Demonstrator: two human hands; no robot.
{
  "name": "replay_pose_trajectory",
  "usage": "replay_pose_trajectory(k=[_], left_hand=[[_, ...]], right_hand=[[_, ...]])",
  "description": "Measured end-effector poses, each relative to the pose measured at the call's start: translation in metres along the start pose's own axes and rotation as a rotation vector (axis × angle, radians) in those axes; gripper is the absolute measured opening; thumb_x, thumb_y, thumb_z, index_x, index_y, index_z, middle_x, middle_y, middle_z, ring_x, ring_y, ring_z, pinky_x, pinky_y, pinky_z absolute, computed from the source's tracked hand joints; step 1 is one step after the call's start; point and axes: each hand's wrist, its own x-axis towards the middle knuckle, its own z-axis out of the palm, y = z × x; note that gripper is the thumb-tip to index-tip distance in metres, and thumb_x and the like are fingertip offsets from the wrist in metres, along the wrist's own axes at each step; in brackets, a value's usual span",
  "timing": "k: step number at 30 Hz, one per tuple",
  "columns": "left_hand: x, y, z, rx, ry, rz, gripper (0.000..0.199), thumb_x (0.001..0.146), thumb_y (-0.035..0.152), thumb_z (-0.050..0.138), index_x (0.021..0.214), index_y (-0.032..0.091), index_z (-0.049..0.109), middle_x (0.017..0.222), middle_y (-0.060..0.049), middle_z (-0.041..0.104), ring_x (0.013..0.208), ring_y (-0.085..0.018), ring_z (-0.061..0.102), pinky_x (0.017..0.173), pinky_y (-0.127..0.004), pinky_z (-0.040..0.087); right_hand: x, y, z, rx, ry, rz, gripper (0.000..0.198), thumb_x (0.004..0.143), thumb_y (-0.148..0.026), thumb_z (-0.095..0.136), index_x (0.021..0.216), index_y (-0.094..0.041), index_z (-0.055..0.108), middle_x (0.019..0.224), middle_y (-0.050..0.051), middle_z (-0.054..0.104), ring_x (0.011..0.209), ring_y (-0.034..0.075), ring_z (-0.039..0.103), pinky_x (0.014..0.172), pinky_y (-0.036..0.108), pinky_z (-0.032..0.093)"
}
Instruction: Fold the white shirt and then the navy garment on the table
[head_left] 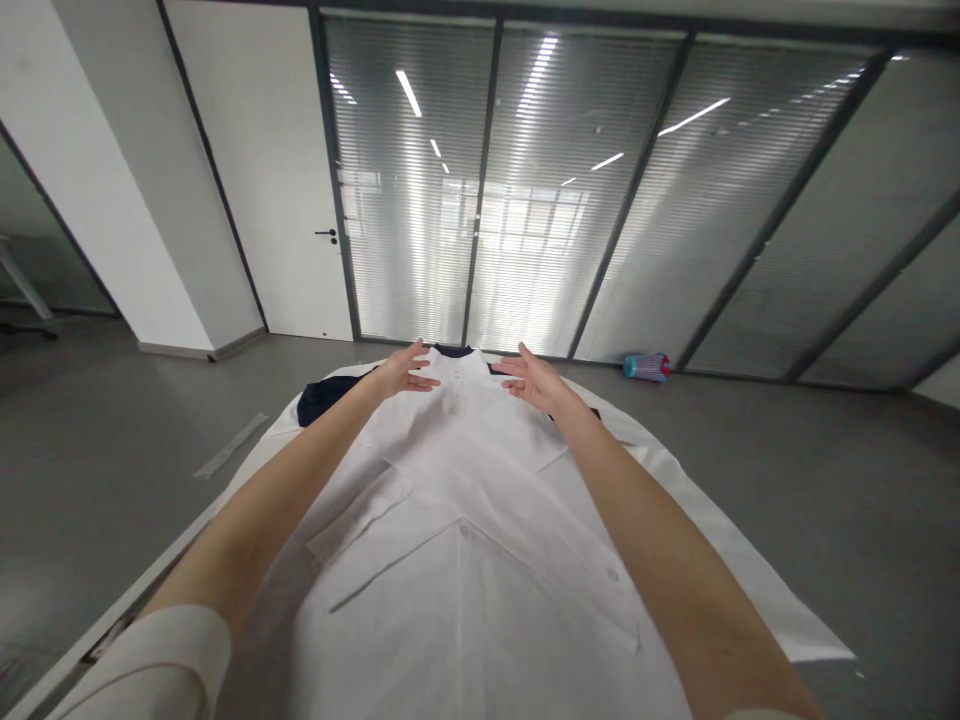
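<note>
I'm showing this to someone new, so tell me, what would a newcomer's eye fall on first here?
Probably the left hand and right hand, both open, one on each side of the collar of a laid-out white garment. Next, perhaps, the glass partition with blinds, glowing across the background. Then the blue-and-pink bundle on the grey floor, off to the right near the glass.

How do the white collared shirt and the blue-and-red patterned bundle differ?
The white collared shirt is plain; the blue-and-red patterned bundle is multicoloured. The shirt lies spread on a white surface; the bundle sits on the grey floor. The shirt looks flat, the bundle rounded. Neither is gripped.
</note>
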Motion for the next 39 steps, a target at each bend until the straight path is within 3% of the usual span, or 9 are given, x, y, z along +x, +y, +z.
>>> replay_pose_trajectory(k=[4, 8, 13, 15, 21, 29, 31, 35, 39], left_hand=[[0.059, -0.021, 0.000, -0.289, 0.194, -0.035, 0.071, 0.088, 0.063, 0.060, 0.146, 0.024, 0.045, 0.159, -0.022, 0.025, 0.097, -0.031, 0.073, 0.067, -0.037, 0.064], [0.102, -0.038, 0.003, -0.407, 0.254, 0.024, 0.059, 0.095, 0.064, 0.044, 0.133, 0.019, 0.056, 0.156, -0.019, 0.029, 0.098, -0.027, 0.072, 0.071, -0.032, 0.064], [0.140, -0.062, -0.002, -0.100, 0.281, 0.084, 0.041, 0.084, 0.044, 0.073, 0.111, 0.014, 0.065, 0.121, -0.016, 0.063, 0.084, -0.023, 0.073, 0.069, -0.033, 0.064], [0.149, -0.068, -0.010, -0.020, 0.290, 0.091, 0.036, 0.078, 0.032, 0.080, 0.103, 0.011, 0.066, 0.102, -0.014, 0.068, 0.079, -0.021, 0.072, 0.067, -0.031, 0.063], [0.156, -0.066, -0.031, 0.156, 0.266, 0.120, 0.026, 0.075, 0.015, 0.078, 0.097, 0.004, 0.069, 0.087, -0.013, 0.070, 0.072, -0.018, 0.071, 0.066, -0.028, 0.060], [0.158, -0.072, -0.021, 0.478, 0.363, 0.239, 0.070, 0.071, 0.005, 0.070, 0.139, 0.015, 0.054, 0.117, -0.013, 0.067, 0.071, -0.016, 0.069, 0.061, -0.025, 0.056], [0.158, -0.069, -0.019, 0.547, 0.355, 0.264, 0.061, 0.074, 0.007, 0.066, 0.134, 0.012, 0.058, 0.108, -0.012, 0.069, 0.067, -0.016, 0.068, 0.058, -0.025, 0.055], [0.150, -0.060, -0.026, 0.671, 0.280, 0.323, 0.022, 0.080, 0.014, 0.062, 0.099, 0.010, 0.073, 0.085, -0.008, 0.069, 0.063, -0.017, 0.067, 0.059, -0.026, 0.054], [0.125, -0.056, -0.045, 0.827, 0.228, 0.434, 0.015, 0.079, 0.013, 0.061, 0.087, 0.015, 0.074, 0.099, -0.007, 0.069, 0.073, -0.016, 0.067, 0.075, -0.029, 0.055]], right_hand=[[0.051, 0.019, 0.007, 0.100, 0.030, 0.044, 0.043, 0.101, -0.051, 0.043, 0.108, -0.014, 0.062, 0.138, 0.018, 0.058, 0.061, 0.010, 0.062, 0.045, 0.020, 0.049], [0.093, 0.037, 0.023, 0.063, 0.098, 0.011, 0.029, 0.100, -0.043, 0.052, 0.106, -0.016, 0.061, 0.130, 0.015, 0.060, 0.069, 0.011, 0.069, 0.051, 0.019, 0.054], [0.135, 0.053, 0.039, -0.239, 0.200, -0.090, 0.014, 0.094, -0.027, 0.062, 0.099, -0.014, 0.062, 0.105, 0.009, 0.066, 0.061, 0.010, 0.068, 0.049, 0.018, 0.055], [0.148, 0.057, 0.039, -0.293, 0.202, -0.081, 0.011, 0.091, -0.022, 0.065, 0.093, -0.012, 0.063, 0.099, 0.010, 0.067, 0.056, 0.010, 0.066, 0.045, 0.018, 0.054], [0.171, 0.064, 0.029, -0.379, 0.201, -0.053, 0.021, 0.083, -0.021, 0.074, 0.099, -0.010, 0.065, 0.092, 0.011, 0.069, 0.053, 0.012, 0.066, 0.045, 0.022, 0.056], [0.174, 0.069, 0.024, -0.356, 0.264, -0.125, 0.024, 0.086, -0.015, 0.067, 0.109, -0.012, 0.063, 0.102, 0.011, 0.070, 0.059, 0.008, 0.066, 0.052, 0.017, 0.054], [0.170, 0.063, 0.021, -0.357, 0.281, -0.160, 0.017, 0.087, -0.011, 0.063, 0.104, -0.012, 0.064, 0.101, 0.010, 0.070, 0.059, 0.006, 0.065, 0.051, 0.014, 0.049], [0.155, 0.051, 0.010, -0.369, 0.282, -0.227, 0.018, 0.084, -0.008, 0.064, 0.101, -0.014, 0.064, 0.090, 0.005, 0.070, 0.058, 0.006, 0.063, 0.050, 0.014, 0.045], [0.133, 0.051, -0.010, -0.397, 0.239, -0.251, 0.013, 0.075, -0.006, 0.070, 0.086, -0.014, 0.067, 0.067, -0.001, 0.065, 0.054, 0.007, 0.058, 0.051, 0.016, 0.043]])
